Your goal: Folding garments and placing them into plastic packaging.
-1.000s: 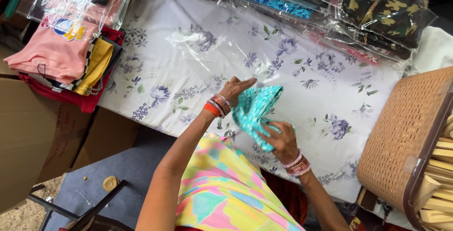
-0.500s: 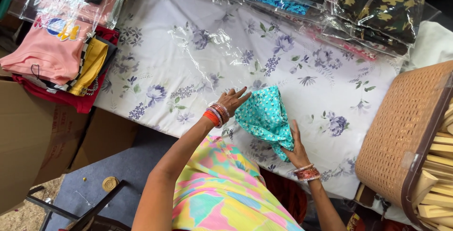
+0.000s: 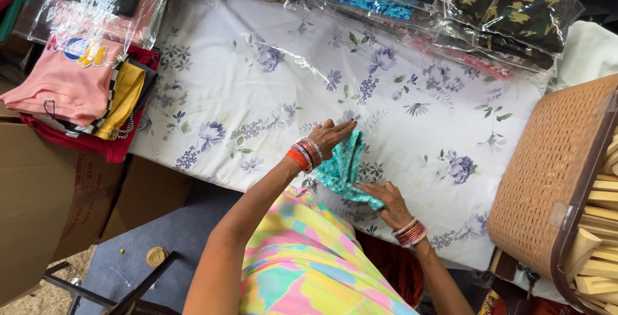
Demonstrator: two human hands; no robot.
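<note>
Since half a second earlier, both hands had folded the teal spotted cloth (image 3: 344,167) narrower; it had been spread wider then and lay as a slim strip at this moment. Left hand (image 3: 331,136) lay flat, fingers together, pressing the far end of the cloth. Right hand (image 3: 385,196) pinched the near end, fingers closed on the fabric's edge. Both wrists carried stacked bangles. The cloth rested on the flower-printed sheet (image 3: 412,96) covering the surface, near its front edge, under a loose clear plastic film.

Judgement on handling: the cloth appeared thin, light and limp, unable to hold a fold without pressure; it would be best held at the ends or along the folded edge, with a flat palm to keep layers aligned. No fragility was evident.

Further out, folded garments (image 3: 71,86) were stacked at the left, bagged camouflage clothing (image 3: 515,6) lay along the far side, and a brown woven basket (image 3: 547,186) stood at the right.
</note>
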